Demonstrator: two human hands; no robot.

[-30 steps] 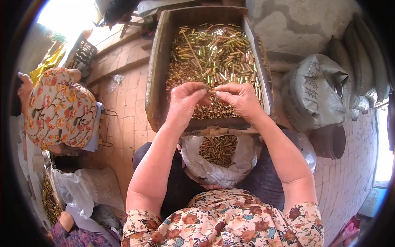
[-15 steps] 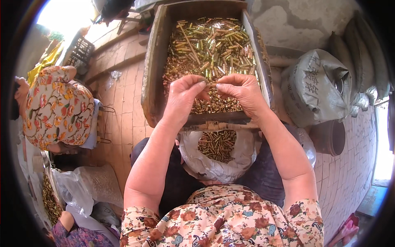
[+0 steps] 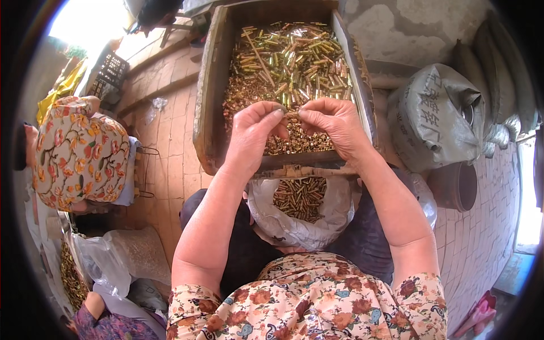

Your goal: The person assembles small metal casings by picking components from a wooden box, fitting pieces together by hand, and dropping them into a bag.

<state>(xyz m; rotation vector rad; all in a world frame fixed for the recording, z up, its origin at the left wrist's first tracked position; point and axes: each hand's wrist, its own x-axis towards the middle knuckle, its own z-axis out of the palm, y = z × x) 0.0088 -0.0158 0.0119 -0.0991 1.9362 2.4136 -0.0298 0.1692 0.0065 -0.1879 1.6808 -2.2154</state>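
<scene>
My left hand (image 3: 256, 126) and my right hand (image 3: 333, 122) face each other above the near half of a wooden tray (image 3: 207, 107). Thumb and forefinger are pinched together on each hand, with a narrow gap between the two pinches. Whatever they hold is too small to make out. Beneath and beyond them lies a heap of yellowish metal cylinders (image 3: 317, 56). Much smaller metal pieces (image 3: 303, 144) cover the tray's near and left parts. Between my knees a white sack (image 3: 289, 231) stands with its mouth spread, holding similar metal cylinders (image 3: 299, 201).
A thin stick (image 3: 258, 56) lies on the heap. At right stand a full grey sack (image 3: 430, 127) and a dark bucket (image 3: 453, 188). On the left sits a person in a floral top (image 3: 82, 150); another person's purple sleeve (image 3: 107, 320) shows at lower left beside a plastic bag (image 3: 105, 263).
My fingertips have drawn slightly apart, and the thin piece that seemed to bridge them is no longer distinct. My right hand has tilted a little. The person at left has shifted slightly.
</scene>
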